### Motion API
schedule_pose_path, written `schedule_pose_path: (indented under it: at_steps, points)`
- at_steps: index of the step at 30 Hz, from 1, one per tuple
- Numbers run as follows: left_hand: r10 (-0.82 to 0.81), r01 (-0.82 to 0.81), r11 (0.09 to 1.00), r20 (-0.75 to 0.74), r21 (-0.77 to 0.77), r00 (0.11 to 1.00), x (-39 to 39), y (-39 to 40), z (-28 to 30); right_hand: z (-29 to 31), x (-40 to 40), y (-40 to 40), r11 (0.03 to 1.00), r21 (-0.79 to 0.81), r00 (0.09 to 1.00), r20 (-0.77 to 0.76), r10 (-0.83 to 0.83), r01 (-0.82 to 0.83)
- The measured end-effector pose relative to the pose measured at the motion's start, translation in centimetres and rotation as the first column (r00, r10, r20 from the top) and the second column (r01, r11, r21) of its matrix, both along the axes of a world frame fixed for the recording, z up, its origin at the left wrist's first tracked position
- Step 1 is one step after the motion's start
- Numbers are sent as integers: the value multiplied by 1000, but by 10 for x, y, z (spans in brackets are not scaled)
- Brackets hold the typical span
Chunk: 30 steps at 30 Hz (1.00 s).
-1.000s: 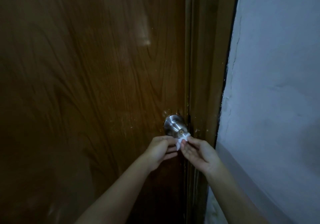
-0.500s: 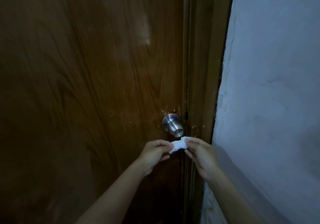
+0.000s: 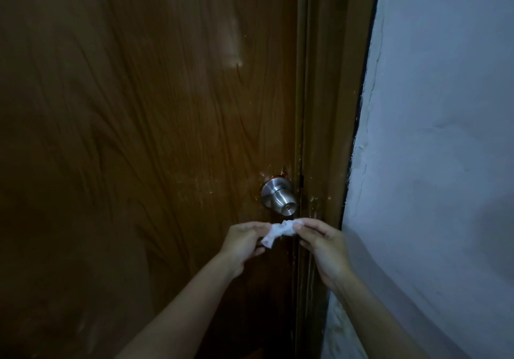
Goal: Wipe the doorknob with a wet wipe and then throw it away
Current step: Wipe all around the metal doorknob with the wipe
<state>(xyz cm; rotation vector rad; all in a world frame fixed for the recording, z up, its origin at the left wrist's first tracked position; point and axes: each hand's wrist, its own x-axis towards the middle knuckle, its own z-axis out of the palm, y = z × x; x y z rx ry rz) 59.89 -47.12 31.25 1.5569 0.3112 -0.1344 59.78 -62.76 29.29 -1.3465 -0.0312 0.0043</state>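
Just below centre of the frame, the left hand (image 3: 243, 243) and right hand (image 3: 322, 243) both pinch a crumpled wet wipe (image 3: 279, 231) stretched between them, just beneath the steel doorknob (image 3: 279, 200) on the brown door (image 3: 139, 136), not touching it

In front of me stands a dark brown wooden door (image 3: 144, 142) with a wavy grain, and it is what carries the only fixed thing here. A round brushed-metal doorknob (image 3: 279, 200) sits on its right edge, mounted on a circular plate, with a small keyhole in its face. Pale scuffs and specks mark the wood around the plate. The door is shut against a brown frame (image 3: 325, 125) just beside the knob, and a light painted wall (image 3: 439, 147) meets the frame on the right.
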Motion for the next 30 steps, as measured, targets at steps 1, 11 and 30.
schedule_pose_path:
  at_steps: [1,11,30]
  points:
    - [83,-84,996,-16,-36,996,2,1,-1,0,0,-2,999,32,1000,-3,-3,3]
    - [229,-253,926,-116,-281,967,13,-11,-4,0,13,11,877,479,927,-338,162,21]
    - [11,-85,740,-115,-667,993,14,-15,35,42,31,28,978,195,993,-106,-59,79]
